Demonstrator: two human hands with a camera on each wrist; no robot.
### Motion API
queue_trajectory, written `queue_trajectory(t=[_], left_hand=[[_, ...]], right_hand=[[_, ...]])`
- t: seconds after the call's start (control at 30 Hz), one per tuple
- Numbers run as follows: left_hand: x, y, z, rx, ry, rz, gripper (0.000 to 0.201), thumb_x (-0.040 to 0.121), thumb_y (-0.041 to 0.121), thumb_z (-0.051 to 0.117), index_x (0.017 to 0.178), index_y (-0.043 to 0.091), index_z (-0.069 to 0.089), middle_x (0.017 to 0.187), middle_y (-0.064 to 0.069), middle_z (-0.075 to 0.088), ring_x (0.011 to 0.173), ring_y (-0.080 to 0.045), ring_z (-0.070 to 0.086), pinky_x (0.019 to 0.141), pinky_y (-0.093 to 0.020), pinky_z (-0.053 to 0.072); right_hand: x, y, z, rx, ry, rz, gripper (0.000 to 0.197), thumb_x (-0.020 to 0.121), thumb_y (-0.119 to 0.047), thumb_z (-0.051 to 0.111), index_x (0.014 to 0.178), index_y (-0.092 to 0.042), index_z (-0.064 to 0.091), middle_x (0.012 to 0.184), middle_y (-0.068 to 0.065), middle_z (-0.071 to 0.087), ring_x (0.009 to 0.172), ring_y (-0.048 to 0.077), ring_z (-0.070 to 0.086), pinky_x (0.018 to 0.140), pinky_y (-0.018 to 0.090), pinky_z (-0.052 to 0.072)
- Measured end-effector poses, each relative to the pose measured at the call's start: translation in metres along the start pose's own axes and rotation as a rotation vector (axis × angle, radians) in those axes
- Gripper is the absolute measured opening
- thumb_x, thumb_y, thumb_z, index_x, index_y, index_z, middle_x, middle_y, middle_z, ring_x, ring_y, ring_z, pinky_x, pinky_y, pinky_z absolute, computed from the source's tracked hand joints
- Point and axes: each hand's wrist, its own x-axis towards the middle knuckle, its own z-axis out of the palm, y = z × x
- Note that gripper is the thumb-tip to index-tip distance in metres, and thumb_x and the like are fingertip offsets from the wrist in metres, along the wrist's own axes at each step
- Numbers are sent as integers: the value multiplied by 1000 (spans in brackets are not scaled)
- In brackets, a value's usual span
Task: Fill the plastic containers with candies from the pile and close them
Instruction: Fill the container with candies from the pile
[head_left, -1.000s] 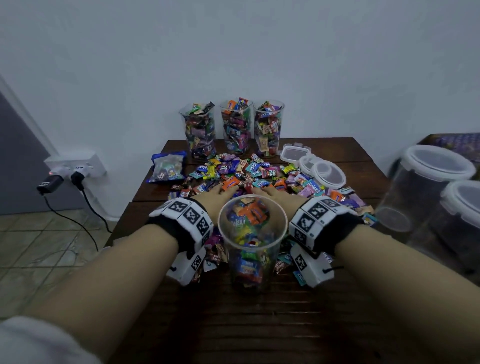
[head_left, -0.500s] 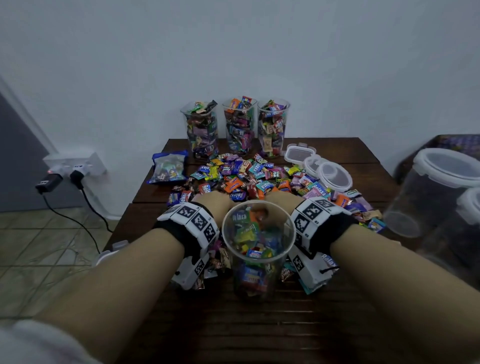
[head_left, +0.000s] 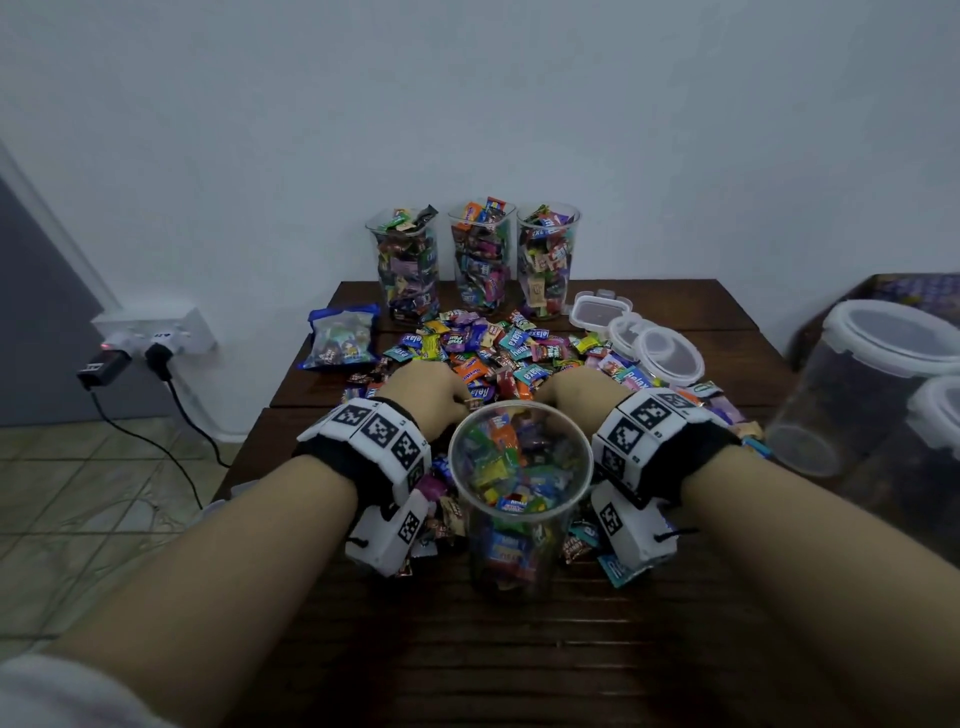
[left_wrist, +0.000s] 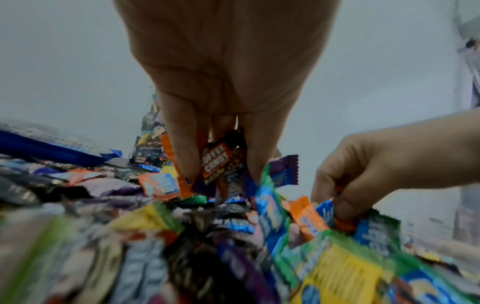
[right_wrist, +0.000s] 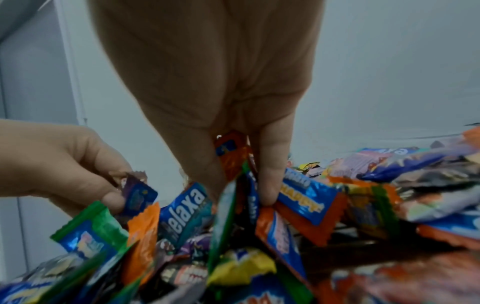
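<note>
A clear plastic container, partly filled with wrapped candies, stands at the near side of the table. Behind it lies the candy pile. My left hand reaches into the pile on the left of the container, and its fingers pinch a bunch of candies, among them a brown coffee candy. On the right my right hand grips several candies, among them an orange one. Three full containers without lids stand at the back.
Loose white-rimmed lids lie right of the pile. A blue candy bag lies at the left. Two big lidded jars stand beyond the table's right side. A wall socket with plugs and a cable hang at the left.
Both hands have drawn back from flat in the pile and curled round candies close behind the container. The view has tilted slightly.
</note>
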Motion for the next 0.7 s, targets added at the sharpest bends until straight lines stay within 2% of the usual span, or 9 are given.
queue_trajectory(t=[0.13,0.23,0.33,0.43,0.5,0.53,0.57,0.63,0.7], left_hand=[[-8,3,-11,-122,113,-10,24,91,24,60,106,9,72,108,-9,70,98,-23,62,85,-31,48],[-15,4,-19,-243,192,-26,27,89,26,63,111,11,70,111,-7,68,98,-22,61,83,-28,46],[-23,3,-24,-350,261,-33,25,87,27,66,105,10,72,100,-5,67,93,-20,60,76,-27,41],[-32,4,-28,-459,322,-31,25,86,24,67,104,7,71,103,-6,68,94,-21,60,82,-29,43],[-40,7,-31,-536,380,-18,25,86,22,67,105,6,71,97,-6,67,92,-22,60,85,-31,45],[-44,8,-32,-578,410,-10,24,86,21,68,105,6,71,90,-3,66,88,-21,61,83,-31,46],[-49,10,-34,-616,439,-6,25,85,21,69,105,7,71,84,0,65,83,-20,61,82,-32,48],[-57,11,-35,-691,481,-7,27,84,20,70,107,7,71,79,8,63,76,-14,60,86,-37,50],[-64,12,-36,-757,499,-5,27,83,19,71,107,8,71,80,12,63,77,-11,60,90,-41,51]], right_hand=[[-9,9,-2,95,95,7,16,92,-16,54,97,-13,69,92,3,64,84,18,56,70,24,40],[-17,15,-9,207,157,-11,12,89,-9,56,87,-12,68,90,3,65,84,17,58,73,26,45],[-26,21,-15,277,204,-13,13,86,-6,57,78,-15,63,77,-3,58,78,14,55,63,23,43],[-38,23,-24,340,291,-20,11,86,-6,59,84,-12,68,70,-10,56,67,9,53,51,5,37],[-48,22,-30,400,348,-25,9,86,-6,60,86,-11,69,68,-12,54,63,5,51,49,1,36],[-52,22,-34,439,375,-36,9,85,-6,61,85,-10,69,68,-11,55,64,6,52,51,2,37],[-56,21,-38,478,402,-56,10,84,-6,62,81,-13,69,69,-8,58,67,10,55,59,8,41],[-65,19,-45,564,444,-104,21,83,-7,65,70,-24,65,73,-4,63,77,22,61,76,28,49],[-76,14,-53,667,460,-146,26,83,-7,65,69,-28,63,77,0,67,85,29,64,85,41,52]])
